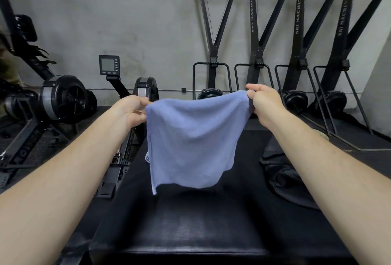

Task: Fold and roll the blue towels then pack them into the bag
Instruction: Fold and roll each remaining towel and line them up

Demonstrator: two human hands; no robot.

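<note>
Both arms stretched forward, a soft light-blue terry towel (190,137) hangs between the hands. Left hand (132,110) pinches the towel's upper left corner, fingers curled on the hem; right hand (263,100) pinches the upper right corner, thumb and fingers closed on the cloth. Right hand sits a bit higher than left, so the top edge sags slightly in the middle.

Towel is in the air, lower edge dangling free below the hands, above the black padded bench top (190,222) and not clearly touching it. Holding it by two corners likely lets gravity pull the cloth flat and shows the edges, so it can be laid square for the first fold.

A second bit of blue towel fabric (148,157) peeks out just below the left hand, behind the hanging towel's left edge; mostly hidden, can't tell if rolled.

Black soft fabric bag (283,178) lies crumpled under the right forearm on the bench's right side, probably kept close for packing. Whether its mouth is open can't be told.

Judgement: fold step just starting for this towel; rolling and packing not yet done.
</note>
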